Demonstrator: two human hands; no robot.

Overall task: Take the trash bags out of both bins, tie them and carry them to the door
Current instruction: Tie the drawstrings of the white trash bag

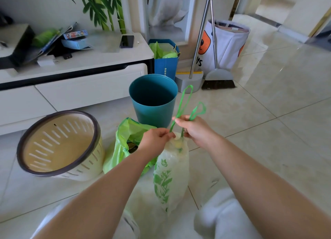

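Observation:
A white trash bag (171, 169) with a green leaf print stands on the floor in front of me, its mouth gathered. My left hand (155, 140) pinches the gathered neck and one green drawstring. My right hand (194, 129) pinches the drawstrings (184, 102), whose two loops stick up above it. A green trash bag (123, 140) sits open on the floor just left of the white one, behind my left arm. The teal bin (153, 99) stands upright behind the bags with no bag in it. The cream slotted bin (60, 144) leans tilted at the left, also without a bag.
A white TV cabinet (71, 74) runs along the left. A blue paper bag (165, 59), a dustpan and broom (217, 77) and a white printed laundry bag (227, 43) stand by the wall behind the bins. Tiled floor extends right toward a doorway (275, 8). My knees show at the bottom.

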